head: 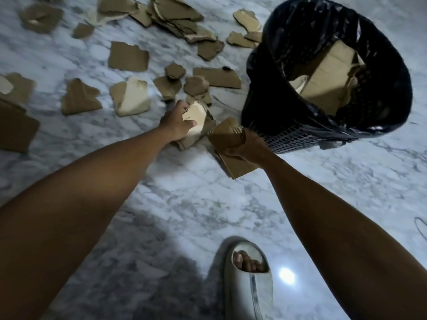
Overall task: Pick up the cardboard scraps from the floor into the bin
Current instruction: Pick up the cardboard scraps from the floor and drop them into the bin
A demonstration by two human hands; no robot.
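Marble floor spreads pale and veined under both outstretched arms. Just right of the right hand stands the bin, black-lined, cardboard already inside. Cardboard scraps litter the floor beyond the left hand. Each grip is clamped: left on a pale scrap, right on a brown piece. A sandal sits near, below the hands.

The left hand is gripping a pale scrap on the floor; just to its right the right hand is holding a folded scrap; the bin is standing just beyond the right hand, cardboard lying inside; loose scraps are lying beyond and left of the left hand; a sandalled foot is standing nearer than both hands.
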